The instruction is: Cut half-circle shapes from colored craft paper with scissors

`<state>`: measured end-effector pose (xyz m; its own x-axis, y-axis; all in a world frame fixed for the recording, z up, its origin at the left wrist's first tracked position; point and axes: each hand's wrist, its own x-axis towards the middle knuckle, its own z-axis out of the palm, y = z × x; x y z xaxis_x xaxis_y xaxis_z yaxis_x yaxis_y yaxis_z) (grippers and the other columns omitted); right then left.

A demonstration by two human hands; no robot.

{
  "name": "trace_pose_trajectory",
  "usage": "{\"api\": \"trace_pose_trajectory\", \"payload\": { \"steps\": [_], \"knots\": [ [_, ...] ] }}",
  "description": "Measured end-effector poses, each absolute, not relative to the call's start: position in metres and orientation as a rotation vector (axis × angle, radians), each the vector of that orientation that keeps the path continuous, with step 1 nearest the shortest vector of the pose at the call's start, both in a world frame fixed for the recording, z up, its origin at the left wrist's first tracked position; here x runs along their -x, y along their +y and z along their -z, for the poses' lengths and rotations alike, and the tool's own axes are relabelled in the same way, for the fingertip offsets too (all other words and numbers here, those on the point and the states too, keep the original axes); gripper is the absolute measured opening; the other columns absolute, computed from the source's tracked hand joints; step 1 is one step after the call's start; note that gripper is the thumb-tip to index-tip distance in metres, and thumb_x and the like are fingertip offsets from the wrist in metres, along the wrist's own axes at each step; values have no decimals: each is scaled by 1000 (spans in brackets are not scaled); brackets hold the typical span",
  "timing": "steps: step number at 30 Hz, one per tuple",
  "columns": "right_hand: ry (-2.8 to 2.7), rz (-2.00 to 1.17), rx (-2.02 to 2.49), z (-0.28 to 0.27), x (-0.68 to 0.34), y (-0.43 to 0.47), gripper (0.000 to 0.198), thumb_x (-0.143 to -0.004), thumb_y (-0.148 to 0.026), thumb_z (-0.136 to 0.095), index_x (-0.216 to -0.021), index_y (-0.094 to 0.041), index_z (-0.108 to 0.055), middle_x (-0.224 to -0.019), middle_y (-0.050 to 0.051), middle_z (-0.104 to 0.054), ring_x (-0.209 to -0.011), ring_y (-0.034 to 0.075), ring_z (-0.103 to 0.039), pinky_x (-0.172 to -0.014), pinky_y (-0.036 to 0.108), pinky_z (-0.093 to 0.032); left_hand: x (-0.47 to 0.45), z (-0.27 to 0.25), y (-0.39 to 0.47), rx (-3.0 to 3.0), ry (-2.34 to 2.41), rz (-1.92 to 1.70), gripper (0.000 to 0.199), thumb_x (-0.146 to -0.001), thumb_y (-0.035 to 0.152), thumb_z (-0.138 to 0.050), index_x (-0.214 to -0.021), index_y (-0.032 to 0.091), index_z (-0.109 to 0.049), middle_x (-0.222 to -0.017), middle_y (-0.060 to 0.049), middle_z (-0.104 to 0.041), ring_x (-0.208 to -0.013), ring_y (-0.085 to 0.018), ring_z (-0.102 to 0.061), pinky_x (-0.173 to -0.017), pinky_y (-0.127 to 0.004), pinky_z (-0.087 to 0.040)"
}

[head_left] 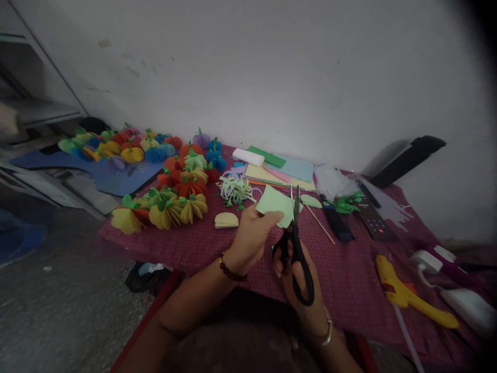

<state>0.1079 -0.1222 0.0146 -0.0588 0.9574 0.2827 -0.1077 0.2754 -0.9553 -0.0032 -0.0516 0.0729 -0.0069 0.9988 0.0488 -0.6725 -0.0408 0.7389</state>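
Note:
Pinched between the thumb and fingers of my left hand (252,235) is a light green sheet of paper (275,201). My right hand (301,280) grips black-handled scissors (297,248), its fingers through the loops. The scissor blades point away from me, parted a little, at the right edge of the paper. Just past the blades lies a pale green cut paper piece (311,201). Left of my left hand rests a small stack of half-round paper pieces (226,220). Behind it is a heap of pale paper strips (236,189).
Many colourful paper pumpkins (186,184) cover the table's left side and a blue board (128,178). Paper sheets (298,168) lie at the back by the wall. A thin stick (320,224), a yellow glue gun (407,295) and a white adapter (427,260) are on the right.

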Motion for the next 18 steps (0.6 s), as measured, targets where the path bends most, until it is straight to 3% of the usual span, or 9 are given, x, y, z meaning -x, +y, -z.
{"api": "trace_pose_trajectory", "payload": {
  "steps": [5,18],
  "knots": [
    [-1259,-1202,864,-12,-107,-123,44,-91,-67,-52,-104,-26,-58,-77,0,-49,-62,15,-41,-56,30,-37,1,-75,-53,-605,590,-1489,17,-60,17,-81,-73,16,-70,-73,2,-70,-67,-10,-58,-73,-25,-45],
    [-1095,-1304,801,-9,-104,-126,41,-89,-63,-60,-104,-25,-57,-79,0,-47,-62,13,-37,-52,28,-30,5,-79,-52,-555,543,-1417,20,-57,16,-83,-70,15,-69,-72,2,-69,-67,-9,-58,-74,-25,-45]
  ]
}}
